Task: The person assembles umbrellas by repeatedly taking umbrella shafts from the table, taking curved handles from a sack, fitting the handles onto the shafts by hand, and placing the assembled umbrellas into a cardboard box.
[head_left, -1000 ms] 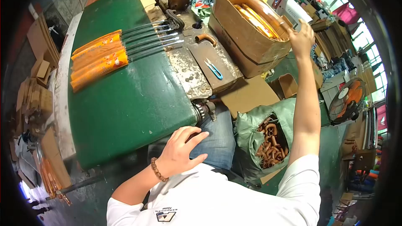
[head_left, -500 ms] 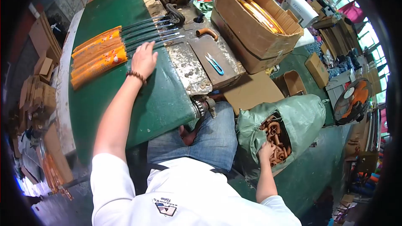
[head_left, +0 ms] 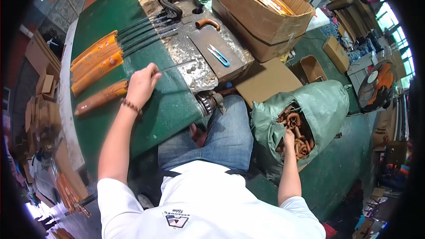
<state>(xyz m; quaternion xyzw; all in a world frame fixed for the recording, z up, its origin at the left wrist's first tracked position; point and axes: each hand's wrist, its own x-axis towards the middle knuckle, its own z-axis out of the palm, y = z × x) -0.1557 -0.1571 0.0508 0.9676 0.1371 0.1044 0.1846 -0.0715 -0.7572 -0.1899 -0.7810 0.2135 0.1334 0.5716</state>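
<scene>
My left hand point(head_left: 142, 85) is closed around the shaft of an umbrella with an orange sleeve point(head_left: 102, 98), held just above the green tabletop. The bare metal end of its shaft points right, over the worn metal plate. Beyond it, several more orange-sleeved umbrellas point(head_left: 95, 64) lie side by side, shafts pointing right. My right hand point(head_left: 288, 140) reaches into the opening of a green sack point(head_left: 321, 106) full of brown curved umbrella handles point(head_left: 302, 146). Its fingers look closed on one handle, though they are partly hidden among the others.
Blue thread snips point(head_left: 219, 56) and a single curved handle point(head_left: 208, 23) lie on the metal block. A large cardboard box point(head_left: 261, 31) holding orange-sleeved items stands behind it. A clamp-like fixture point(head_left: 207, 103) sits at the table edge near my knees. A fan point(head_left: 375, 86) stands at right.
My left hand has drawn one umbrella away from the row, toward me. My right hand has shifted slightly within the sack among the handles. The head view has moved a little.
</scene>
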